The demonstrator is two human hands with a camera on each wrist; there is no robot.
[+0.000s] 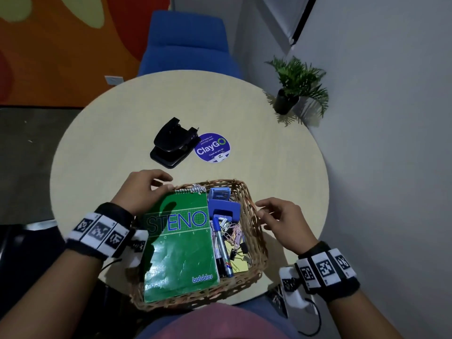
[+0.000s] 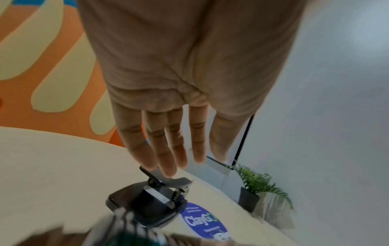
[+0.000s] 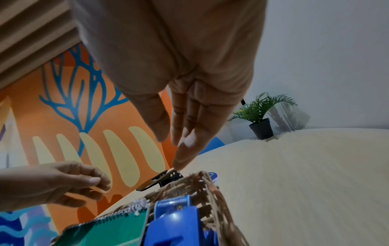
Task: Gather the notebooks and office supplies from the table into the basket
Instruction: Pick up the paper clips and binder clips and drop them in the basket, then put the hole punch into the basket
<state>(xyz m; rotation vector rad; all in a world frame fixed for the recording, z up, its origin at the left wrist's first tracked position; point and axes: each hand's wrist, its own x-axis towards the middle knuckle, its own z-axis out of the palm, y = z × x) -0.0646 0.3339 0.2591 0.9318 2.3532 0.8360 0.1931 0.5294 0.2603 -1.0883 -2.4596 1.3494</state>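
- Basket [image 1: 254, 231], woven wicker, sits on the near edge of the round pale table [image 1: 122, 133], right in front of the person.
- Blue chair [image 1: 188, 42] stands beyond the table's far edge, well away from the basket.
- Green steno notebook [image 1: 181, 245] lies in the basket's left half, its near end propped on the basket's near rim.
- Potted plant [image 1: 297, 86] stands at the table's far right edge, well apart from the basket.
- Left hand [image 1: 141, 189] hovers at the basket's far left corner, over the notebook's spiral binding, fingers loosely bent and holding nothing.
- Right hand [image 1: 281, 216] hovers just beside the basket's right rim, fingers relaxed, empty.
- Black hole punch [image 1: 173, 143] stands on the table beyond the basket.
- Round blue sticker [image 1: 212, 148] lies flat beside the punch.
- Blue stapler [image 1: 222, 206], markers [image 1: 223, 250] and loose paper clips [image 1: 233, 231] fill the basket's right half.
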